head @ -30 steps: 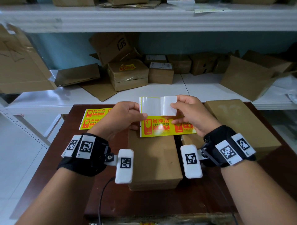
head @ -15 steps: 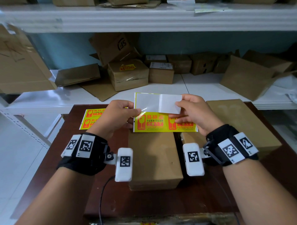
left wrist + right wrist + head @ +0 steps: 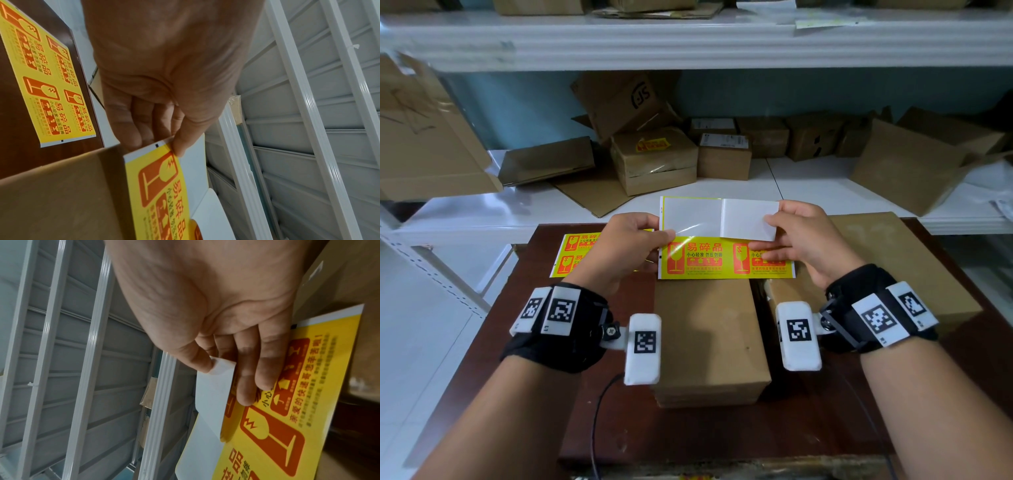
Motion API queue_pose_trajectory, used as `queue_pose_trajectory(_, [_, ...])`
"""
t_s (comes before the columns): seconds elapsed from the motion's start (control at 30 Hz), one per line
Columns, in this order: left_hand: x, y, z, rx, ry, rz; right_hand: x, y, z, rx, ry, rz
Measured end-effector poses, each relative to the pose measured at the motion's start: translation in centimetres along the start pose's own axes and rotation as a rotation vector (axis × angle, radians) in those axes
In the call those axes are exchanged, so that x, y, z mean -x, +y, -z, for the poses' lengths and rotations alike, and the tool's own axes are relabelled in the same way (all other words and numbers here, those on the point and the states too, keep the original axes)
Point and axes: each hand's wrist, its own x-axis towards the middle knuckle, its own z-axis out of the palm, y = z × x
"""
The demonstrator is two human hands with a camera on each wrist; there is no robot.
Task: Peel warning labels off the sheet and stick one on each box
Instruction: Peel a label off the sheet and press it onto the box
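I hold a yellow label sheet (image 3: 709, 260) in the air over a closed cardboard box (image 3: 709, 339). My left hand (image 3: 643, 240) pinches the sheet's left edge (image 3: 162, 146) between thumb and fingers. My right hand (image 3: 780, 233) pinches a partly peeled label (image 3: 748, 219), its white back towards me, with the thumb on it (image 3: 213, 369). The other right fingers (image 3: 265, 369) lie on the sheet's printed lower row (image 3: 287, 418). Bare glossy backing (image 3: 691, 216) shows at the upper left. A larger box (image 3: 893, 267) lies to the right.
A second sheet of yellow labels (image 3: 570, 253) lies on the brown table (image 3: 544, 308) at the left, also seen in the left wrist view (image 3: 51, 81). A small box (image 3: 779, 294) sits between the two bigger ones. White shelves (image 3: 808, 185) behind hold several cardboard boxes.
My right hand has drawn the label further to the right, so more bare backing shows. The sheet has also risen slightly and shifted a little left.
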Motion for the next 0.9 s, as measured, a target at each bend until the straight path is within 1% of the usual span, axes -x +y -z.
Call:
queue_pose_trajectory(0.2, [0.0,0.0,0.3,0.012,-0.006,-0.02,-0.1,0.0,0.4,-0.008,0.024,-0.014])
queue_pose_trajectory(0.47, [-0.6,-0.5,0.9,0.013,0.043,-0.036,0.1,-0.3,0.8,-0.04,0.046,-0.005])
queue_pose_trajectory(0.63, [-1.1,-0.9,1.2,0.055,0.059,-0.042,0.1,-0.4,0.9,-0.057,0.061,-0.006])
queue_pose_trajectory(0.7, [-1.2,-1.0,1.3,0.089,0.095,-0.05,0.2,-0.5,0.9,-0.066,0.058,-0.002])
queue_pose_trajectory(0.83, [-2.0,-1.3,2.0,0.233,0.249,-0.076,0.4,-0.6,0.8,-0.097,0.042,0.0])
queue_pose_trajectory(0.9, [-2.6,-1.7,2.6,0.271,0.285,-0.053,0.4,-0.7,0.6,-0.098,0.03,-0.001])
